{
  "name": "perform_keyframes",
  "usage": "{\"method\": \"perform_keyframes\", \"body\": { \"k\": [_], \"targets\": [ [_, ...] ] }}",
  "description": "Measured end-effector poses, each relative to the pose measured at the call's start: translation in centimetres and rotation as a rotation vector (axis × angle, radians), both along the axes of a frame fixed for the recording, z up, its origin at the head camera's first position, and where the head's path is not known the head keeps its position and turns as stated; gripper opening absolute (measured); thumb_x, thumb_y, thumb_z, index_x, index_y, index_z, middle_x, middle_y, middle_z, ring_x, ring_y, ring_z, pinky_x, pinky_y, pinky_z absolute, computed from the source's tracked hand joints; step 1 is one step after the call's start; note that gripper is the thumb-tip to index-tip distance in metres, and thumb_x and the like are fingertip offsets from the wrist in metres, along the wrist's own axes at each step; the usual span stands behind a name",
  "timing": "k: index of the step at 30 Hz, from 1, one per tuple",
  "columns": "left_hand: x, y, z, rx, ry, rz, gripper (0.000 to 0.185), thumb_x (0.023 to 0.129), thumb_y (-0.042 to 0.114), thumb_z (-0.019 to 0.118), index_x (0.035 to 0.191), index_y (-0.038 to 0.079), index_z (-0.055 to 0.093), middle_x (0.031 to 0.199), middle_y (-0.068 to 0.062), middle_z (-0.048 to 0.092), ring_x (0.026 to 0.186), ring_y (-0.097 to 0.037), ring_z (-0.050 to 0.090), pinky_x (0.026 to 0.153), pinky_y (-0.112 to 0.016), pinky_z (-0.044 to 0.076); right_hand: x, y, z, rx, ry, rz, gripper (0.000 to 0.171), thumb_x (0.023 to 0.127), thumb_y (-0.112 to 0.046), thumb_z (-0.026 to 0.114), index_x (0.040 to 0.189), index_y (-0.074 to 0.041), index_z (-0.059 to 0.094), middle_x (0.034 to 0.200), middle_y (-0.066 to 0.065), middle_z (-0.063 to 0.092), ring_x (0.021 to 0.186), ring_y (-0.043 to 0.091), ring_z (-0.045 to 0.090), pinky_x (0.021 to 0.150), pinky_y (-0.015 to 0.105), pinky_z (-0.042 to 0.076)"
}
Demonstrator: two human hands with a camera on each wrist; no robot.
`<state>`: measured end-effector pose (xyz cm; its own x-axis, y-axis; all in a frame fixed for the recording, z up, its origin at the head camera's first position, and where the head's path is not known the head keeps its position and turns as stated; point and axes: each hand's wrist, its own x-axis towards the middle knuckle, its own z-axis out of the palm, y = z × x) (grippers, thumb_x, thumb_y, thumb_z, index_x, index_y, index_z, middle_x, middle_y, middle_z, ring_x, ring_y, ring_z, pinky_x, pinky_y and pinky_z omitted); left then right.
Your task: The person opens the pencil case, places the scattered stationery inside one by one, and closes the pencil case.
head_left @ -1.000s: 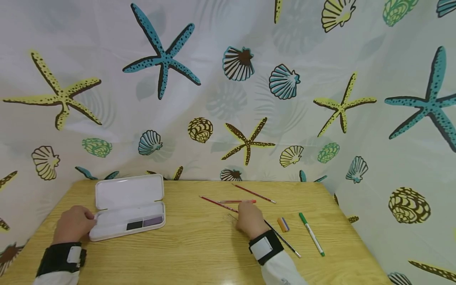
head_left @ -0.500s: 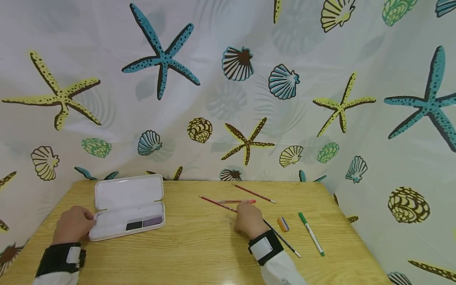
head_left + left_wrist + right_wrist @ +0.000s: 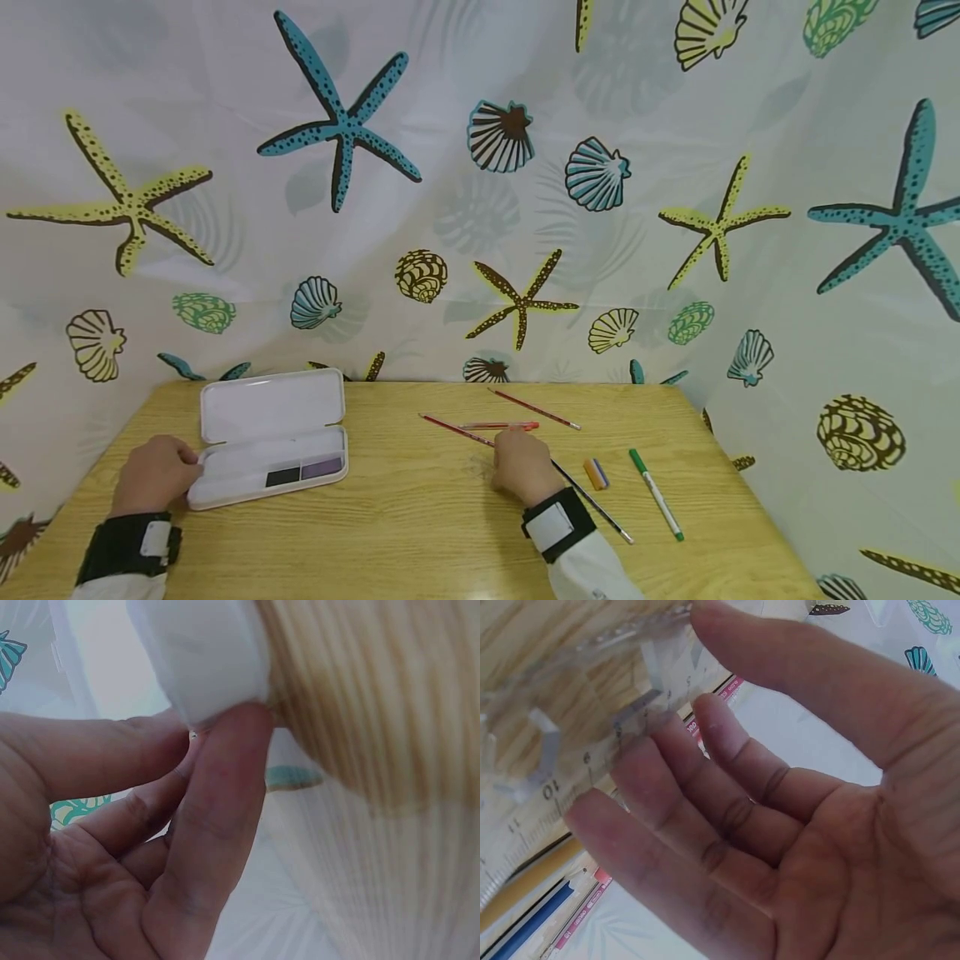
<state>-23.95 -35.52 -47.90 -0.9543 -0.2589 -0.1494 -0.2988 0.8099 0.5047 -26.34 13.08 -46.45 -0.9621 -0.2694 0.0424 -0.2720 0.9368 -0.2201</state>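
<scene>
while the left hand (image 3: 156, 473) rests at the near left corner of the open white pencil case (image 3: 270, 437), its fingertips (image 3: 238, 727) pinching that rounded corner in the left wrist view, the right hand (image 3: 522, 465) lies knuckles-up on the wooden counter (image 3: 420, 533) well to the right of the case. the right wrist view shows a clear plastic ruler (image 3: 570, 727) held between the thumb and the fingers (image 3: 705, 735), with the thumb on its far edge and the fingertips under its printed scale; in the head view the ruler is hidden under the hand. just beyond the right hand lie a long red pencil (image 3: 457, 429), a pink pen (image 3: 501, 426) and, farther back, another red pencil (image 3: 534, 408). a dark pencil (image 3: 592, 502) runs out from under the hand toward the near right. to the right of it sit a small orange and blue eraser (image 3: 596, 472) and a green marker (image 3: 656, 493), apart from each other. the case lid stands open toward the back, and two dark blocks lie in its tray.
</scene>
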Motion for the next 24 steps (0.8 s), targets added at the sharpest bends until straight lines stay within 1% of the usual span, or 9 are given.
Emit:
{"method": "perform_keyframes", "body": {
  "k": [6, 9, 14, 16, 19, 24],
  "targets": [
    [0.1, 0.0, 0.1, 0.002, -0.022, 0.007, 0.026, 0.089, 0.007, 0.069, 0.099, -0.016, 0.065, 0.082, -0.021, 0.062, 0.074, -0.031, 0.057, 0.063, -0.04, 0.048, 0.3, 0.0, 0.0, -0.035, 0.014, 0.032, 0.031, 0.064, 0.0, 0.085, 0.064, -0.012, 0.057, 0.063, -0.004, 0.053, 0.058, 0.012, 0.05, 0.05, 0.033, 0.043],
    [0.0, 0.0, 0.1, 0.003, -0.016, 0.01, 0.026, 0.089, 0.007, 0.069, 0.099, -0.017, 0.065, 0.082, -0.022, 0.062, 0.074, -0.032, 0.057, 0.063, -0.04, 0.048, 0.3, -0.1, 0.1, -0.037, 0.041, 0.06, 0.029, 0.069, 0.004, 0.082, 0.064, -0.012, 0.058, 0.065, -0.003, 0.054, 0.06, 0.012, 0.051, 0.052, 0.034, 0.046],
    [-0.1, 0.0, -0.1, -0.008, 0.018, 0.011, 0.023, 0.089, 0.006, 0.069, 0.097, -0.016, 0.066, 0.081, -0.021, 0.061, 0.073, -0.032, 0.056, 0.062, -0.039, 0.047, 0.3, -0.3, 0.4, -0.052, 0.052, 0.081, 0.028, 0.079, 0.006, 0.075, 0.066, -0.013, 0.06, 0.069, -0.002, 0.056, 0.065, 0.013, 0.052, 0.057, 0.035, 0.048],
    [0.0, 0.1, -0.2, -0.01, 0.023, 0.01, 0.022, 0.088, 0.005, 0.069, 0.095, -0.015, 0.066, 0.08, -0.021, 0.061, 0.072, -0.031, 0.056, 0.061, -0.039, 0.047, 0.4, -0.4, 0.5, -0.075, 0.035, 0.083, 0.027, 0.079, 0.008, 0.075, 0.066, -0.013, 0.062, 0.07, -0.003, 0.056, 0.066, 0.013, 0.052, 0.057, 0.034, 0.047],
    [0.0, 0.1, -0.2, -0.01, 0.029, 0.012, 0.022, 0.088, 0.005, 0.069, 0.095, -0.015, 0.065, 0.08, -0.021, 0.061, 0.071, -0.031, 0.056, 0.06, -0.038, 0.047, 0.5, -0.7, 0.6, -0.102, 0.037, 0.101, 0.027, 0.079, 0.01, 0.073, 0.067, -0.012, 0.065, 0.071, -0.003, 0.058, 0.068, 0.014, 0.054, 0.059, 0.034, 0.048],
    [0.1, 0.2, -0.1, -0.012, 0.044, 0.006, 0.022, 0.088, 0.005, 0.069, 0.094, -0.015, 0.066, 0.079, -0.02, 0.061, 0.071, -0.031, 0.056, 0.06, -0.039, 0.046, 0.5, -1.0, 0.6, -0.141, 0.07, 0.141, 0.028, 0.08, 0.013, 0.068, 0.067, -0.012, 0.071, 0.075, -0.002, 0.063, 0.075, 0.018, 0.061, 0.063, 0.035, 0.051]
  ]
}}
